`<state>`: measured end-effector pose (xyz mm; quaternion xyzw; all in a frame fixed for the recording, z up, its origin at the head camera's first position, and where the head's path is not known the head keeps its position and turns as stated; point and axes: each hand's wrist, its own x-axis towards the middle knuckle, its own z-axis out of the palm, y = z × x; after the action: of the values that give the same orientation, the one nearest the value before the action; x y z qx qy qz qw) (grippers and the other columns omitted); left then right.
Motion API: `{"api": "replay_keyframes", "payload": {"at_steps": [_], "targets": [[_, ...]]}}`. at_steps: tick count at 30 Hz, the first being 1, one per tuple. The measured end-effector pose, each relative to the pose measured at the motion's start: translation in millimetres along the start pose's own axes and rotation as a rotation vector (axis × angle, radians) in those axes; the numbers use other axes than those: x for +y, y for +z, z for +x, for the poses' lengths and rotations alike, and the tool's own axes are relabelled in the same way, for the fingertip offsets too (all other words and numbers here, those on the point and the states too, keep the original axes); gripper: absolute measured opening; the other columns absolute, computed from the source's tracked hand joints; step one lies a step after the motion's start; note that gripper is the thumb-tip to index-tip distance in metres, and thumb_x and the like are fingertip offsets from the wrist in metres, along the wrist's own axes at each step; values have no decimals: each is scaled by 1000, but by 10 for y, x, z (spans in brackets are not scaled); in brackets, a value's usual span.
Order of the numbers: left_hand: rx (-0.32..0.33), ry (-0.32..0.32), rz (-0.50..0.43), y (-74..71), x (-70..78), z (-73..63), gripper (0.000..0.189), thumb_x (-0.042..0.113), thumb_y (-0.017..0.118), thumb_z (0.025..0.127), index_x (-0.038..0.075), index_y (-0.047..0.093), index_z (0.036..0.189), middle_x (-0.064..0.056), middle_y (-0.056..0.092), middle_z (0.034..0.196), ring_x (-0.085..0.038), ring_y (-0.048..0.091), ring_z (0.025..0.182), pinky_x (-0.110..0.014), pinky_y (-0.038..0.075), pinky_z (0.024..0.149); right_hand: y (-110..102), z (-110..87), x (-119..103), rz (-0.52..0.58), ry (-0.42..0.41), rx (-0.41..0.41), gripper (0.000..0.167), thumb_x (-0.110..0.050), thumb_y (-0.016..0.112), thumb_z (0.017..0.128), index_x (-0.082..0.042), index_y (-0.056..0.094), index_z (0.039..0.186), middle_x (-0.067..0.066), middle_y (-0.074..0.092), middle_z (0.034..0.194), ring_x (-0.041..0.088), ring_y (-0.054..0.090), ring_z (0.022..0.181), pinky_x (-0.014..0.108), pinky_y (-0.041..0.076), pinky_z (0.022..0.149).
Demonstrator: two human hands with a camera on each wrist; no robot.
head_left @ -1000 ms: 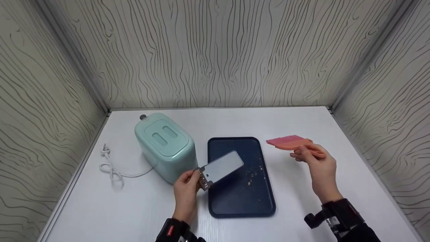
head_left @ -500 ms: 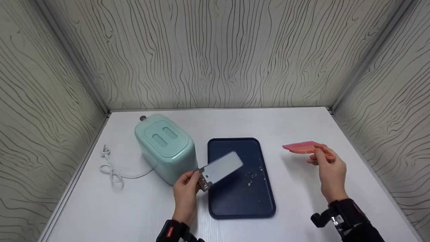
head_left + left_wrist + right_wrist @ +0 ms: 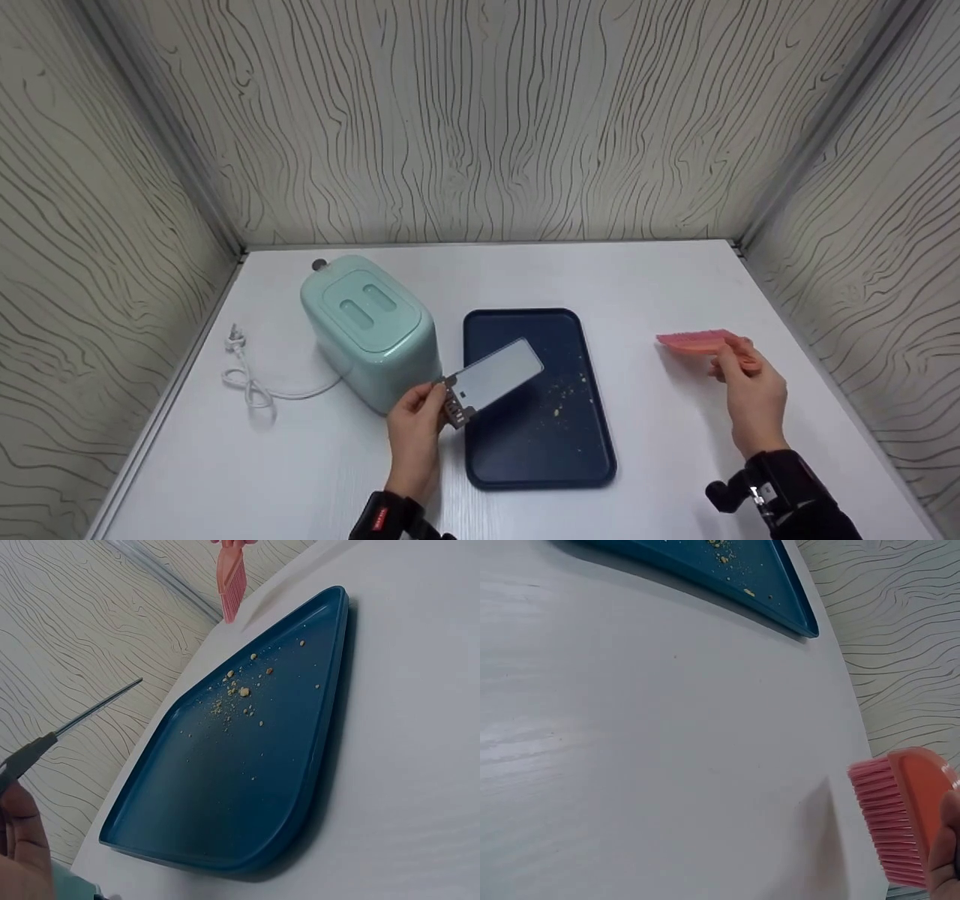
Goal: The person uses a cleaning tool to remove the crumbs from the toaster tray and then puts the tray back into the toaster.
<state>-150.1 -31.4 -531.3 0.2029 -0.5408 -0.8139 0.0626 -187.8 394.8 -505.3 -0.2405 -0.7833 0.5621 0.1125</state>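
Now my left hand pinches metal plate over tray with crumbs, mid-frame; right hand grips brush, at frame right. Brushing seems done; next likely calls for laying brush down.

The head view looks forward and down on the white tabletop from well above, while both wrist views face it aslant from nearer, sharing the blue tray and pink-bristled brush.
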Motion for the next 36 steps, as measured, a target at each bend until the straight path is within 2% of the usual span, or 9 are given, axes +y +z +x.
{"api": "replay_keyframes", "payload": {"at_steps": [3, 8, 14, 18, 25, 27, 33, 36], "targets": [[-3, 0, 0, 3, 4, -5, 16, 8, 67, 97, -7, 63, 101, -12, 68, 98, -16, 67, 83, -29, 58, 77, -13, 16, 37, -29, 5, -20, 66, -52, 59, 100, -15, 47, 153, -9, 72, 95, 7, 62, 92, 11, 47, 77], [-11, -3, 5, 4, 0, -14, 18, 9, 67, 97, -8, 64, 103, -12, 68, 99, -16, 67, 83, -29, 58, 76, -26, 45, 122, -79, 20, -50, 68, -53, 56, 100, -15, 45, 155, -5, 74, 101, 8, 66, 94, 11, 48, 81], [-26, -10, 5, -2, -17, -23, 20, 11, 67, 98, -7, 65, 105, -11, 68, 100, -15, 67, 84, -28, 57, 76, -51, 49, 256, -228, 25, -46, 69, -53, 54, 102, -9, 44, 154, 0, 76, 95, 11, 64, 86, 18, 50, 70], [-20, -9, -14, 2, -19, -23, 19, 11, 68, 98, -7, 64, 104, -11, 68, 100, -16, 67, 83, -28, 57, 76, -45, 40, 291, -300, 5, -52, 71, -55, 51, 102, -9, 43, 155, 4, 74, 97, 7, 61, 82, 20, 47, 65], [-19, -13, -23, 7, -19, -33, 19, 10, 68, 97, -8, 64, 104, -12, 67, 102, -17, 67, 84, -29, 58, 77, -14, 26, 301, -304, -34, -85, 69, -52, 45, 105, 0, 37, 151, 22, 64, 124, 11, 63, 93, 14, 48, 68], [-25, -14, -18, 7, -18, -37, 20, 10, 68, 98, -8, 64, 106, -12, 67, 102, -17, 67, 84, -29, 58, 77, -20, 28, 310, -324, -46, -94, 68, -49, 46, 106, 3, 35, 147, 25, 61, 126, 13, 65, 94, 14, 48, 67], [-24, -18, 1, -12, -35, -31, 23, 13, 68, 98, -7, 64, 108, -11, 68, 101, -16, 67, 83, -29, 58, 76, -40, 38, 344, -467, -102, -79, 60, -41, 55, 103, 9, 43, 133, 29, 66, 110, 18, 66, 78, 24, 48, 60], [-26, -14, -1, -6, -33, -30, 23, 13, 68, 98, -7, 65, 108, -11, 68, 100, -17, 67, 83, -29, 57, 76, -59, 45, 360, -541, -109, -92, 57, -39, 57, 102, 10, 46, 128, 27, 65, 100, 23, 62, 75, 29, 46, 57]]}}
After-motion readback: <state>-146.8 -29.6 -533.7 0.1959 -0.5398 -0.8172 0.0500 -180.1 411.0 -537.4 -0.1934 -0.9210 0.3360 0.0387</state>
